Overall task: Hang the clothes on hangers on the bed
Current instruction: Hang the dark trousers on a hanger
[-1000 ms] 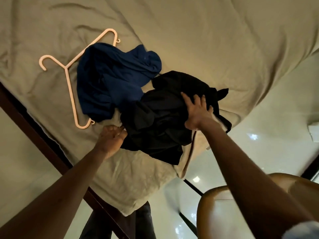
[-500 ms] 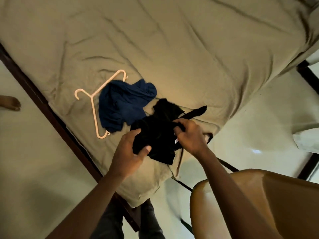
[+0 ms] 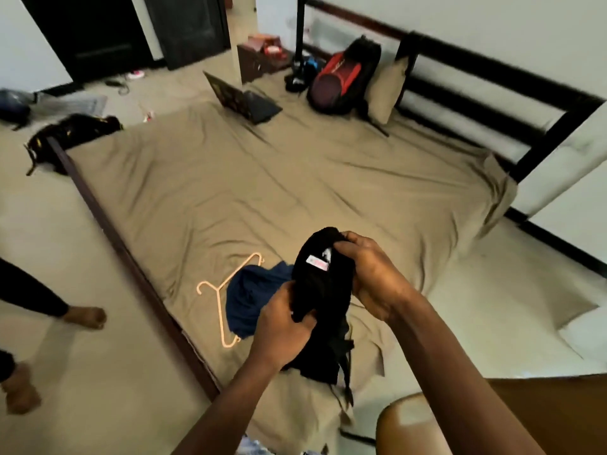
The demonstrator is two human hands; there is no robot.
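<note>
From the head camera: both hands are up in front of the body, over the near corner of the bed (image 3: 262,192); the black garment (image 3: 323,287) is bunched between them, lifted off the sheet at the top, its lower folds and straps trailing down to the bed edge; the left hand (image 3: 282,323) grips it low, fingers curled into the cloth; the right hand (image 3: 371,277) clutches the upper part, fingertips pinching the bunched top just beside a small white-and-pink label (image 3: 317,262); the garment sits between the two palms, touching both; just to the left of the left hand, flat on the sheet, lies the blue garment (image 3: 249,300), crumpled; the pale hanger (image 3: 216,288) lies partly under it, hook pointing left, near the dark bed frame (image 3: 131,264); well beyond, at the head of the bed, an open laptop (image 3: 249,100), a red and black backpack (image 3: 338,80) and a pillow (image 3: 384,90); on the floor at left, another person's bare foot (image 3: 85,318); a brown chair (image 3: 410,428) at bottom right.
</note>
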